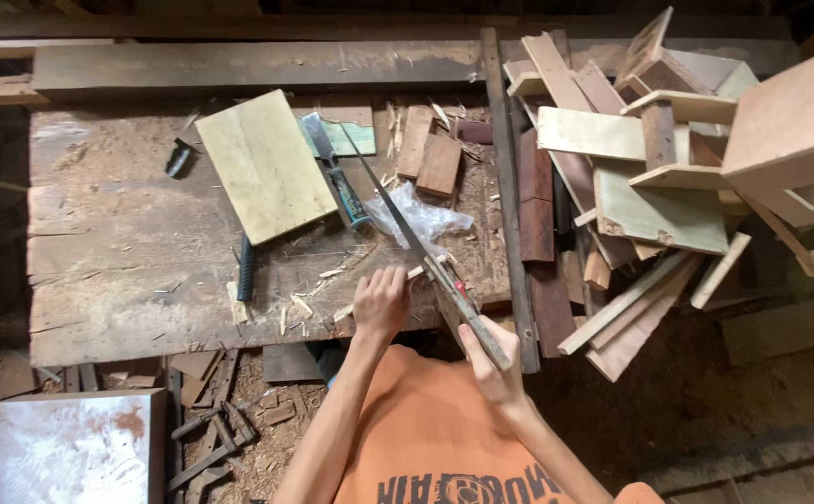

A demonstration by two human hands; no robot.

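My right fingers (486, 359) are clenched round the wooden grip of the handsaw (416, 243), whose blade slants far-left across the surface (108, 271); my left fingers (381, 297) press flat on a small wood strip (416, 273) at the near edge, just beside the blade. I judge the cut is mid-stroke. A steady stroke seems called for, left hand holding firm, clear of the teeth.

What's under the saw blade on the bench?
Saw blade crosses a crumpled clear plastic bag and wood shavings on the workbench. Whatever the left hand presses down is covered.
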